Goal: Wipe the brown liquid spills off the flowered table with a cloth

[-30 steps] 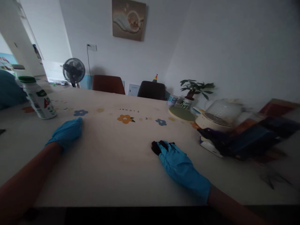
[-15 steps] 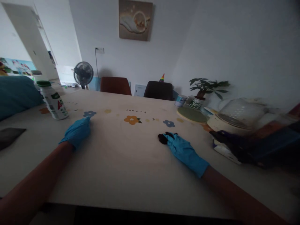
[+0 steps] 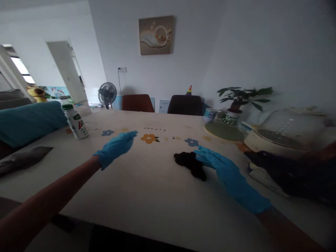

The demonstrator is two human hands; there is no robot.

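Both of my hands wear blue gloves over a cream table printed with flowers. My left hand hovers above the table with its fingers stretched out flat, holding nothing. My right hand lies just right of a small crumpled black cloth; its fingers are extended and their tips touch the cloth's right edge. The cloth rests on the table, uncovered.
A white bottle with a green cap stands at the far left. A potted plant, a green mat, a lidded cooker and dark items crowd the right side. A grey pouch lies left. Two chairs stand behind.
My left hand has lifted off the table and moved right and forward. My right hand has slid off the black cloth to its right, uncovering it. The view tilted up.
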